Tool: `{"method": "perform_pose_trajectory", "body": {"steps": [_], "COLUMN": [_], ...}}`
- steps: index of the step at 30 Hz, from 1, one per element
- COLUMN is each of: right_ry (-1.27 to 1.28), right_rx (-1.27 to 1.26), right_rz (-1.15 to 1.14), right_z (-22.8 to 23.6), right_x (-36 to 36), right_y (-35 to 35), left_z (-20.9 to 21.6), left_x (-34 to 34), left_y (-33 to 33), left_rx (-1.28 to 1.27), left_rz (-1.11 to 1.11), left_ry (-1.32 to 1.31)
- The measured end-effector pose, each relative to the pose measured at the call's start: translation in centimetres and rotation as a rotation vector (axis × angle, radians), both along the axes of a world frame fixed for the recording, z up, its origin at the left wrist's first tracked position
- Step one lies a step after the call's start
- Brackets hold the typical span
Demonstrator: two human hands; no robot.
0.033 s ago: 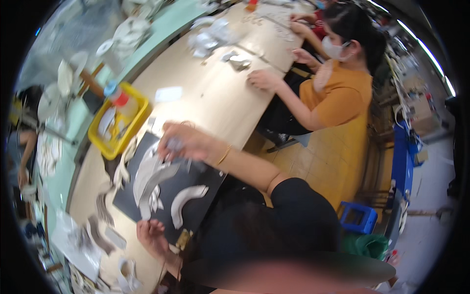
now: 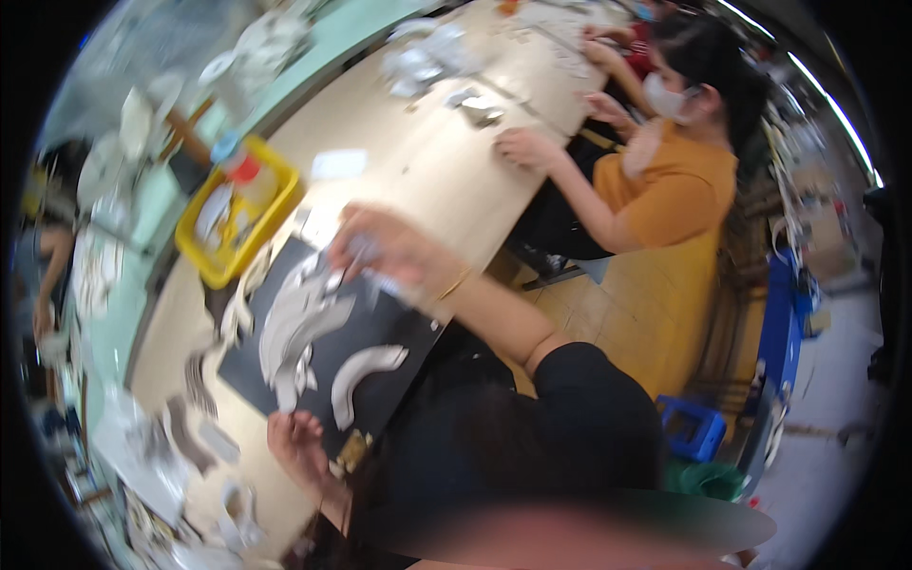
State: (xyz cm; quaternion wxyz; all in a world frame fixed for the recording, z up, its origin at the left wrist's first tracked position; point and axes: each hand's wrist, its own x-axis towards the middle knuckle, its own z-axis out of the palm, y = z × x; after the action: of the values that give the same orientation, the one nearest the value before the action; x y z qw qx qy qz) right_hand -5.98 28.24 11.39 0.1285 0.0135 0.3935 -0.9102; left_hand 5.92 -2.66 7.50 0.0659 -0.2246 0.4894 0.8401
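Observation:
Over the far edge of the black mat (image 2: 285,375), my right hand (image 2: 394,252) is raised with its fingers closed round a crumpled pale scrap (image 2: 363,250), blurred by motion. Beneath it, a stack of curved off-white pieces (image 2: 302,328) fans across the mat, with small white scraps among them. Another group of curved pieces (image 2: 366,375) lies on the mat's near right part. My left hand (image 2: 299,445) is at the mat's near left edge, fingers curled beside the lower end of the stack. Whether it grips that end cannot be made out.
A yellow tray (image 2: 290,195) holding a bottle (image 2: 242,171) stands beyond the mat. Grey curved strips (image 2: 185,437) lie left of it. A co-worker in an orange top (image 2: 679,185) sits along the table's right side. Crumpled plastic (image 2: 427,62) lies farther up the table.
The whole view has shifted slightly, so the far things sit a little more to the right. My right hand has moved slightly up and right; my left hand stays by the stack's end.

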Motion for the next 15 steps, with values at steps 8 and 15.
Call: {"method": "perform_pose_trajectory", "body": {"steps": [8, 15], "right_ry": [0.027, 0.154], "right_rx": [-0.210, 0.095], "right_rz": [-0.379, -0.388], "right_z": [-0.1, -0.5], "right_x": [0.3, -0.7], "right_y": [12.4, 9.6], "left_z": [-2.4, -2.0], "left_x": [3.8, 4.5], "left_y": [1.6, 1.0], "left_rx": [-0.132, -0.581], "left_rz": [-0.165, -0.352], "left_ry": [-0.272, -0.316]}}
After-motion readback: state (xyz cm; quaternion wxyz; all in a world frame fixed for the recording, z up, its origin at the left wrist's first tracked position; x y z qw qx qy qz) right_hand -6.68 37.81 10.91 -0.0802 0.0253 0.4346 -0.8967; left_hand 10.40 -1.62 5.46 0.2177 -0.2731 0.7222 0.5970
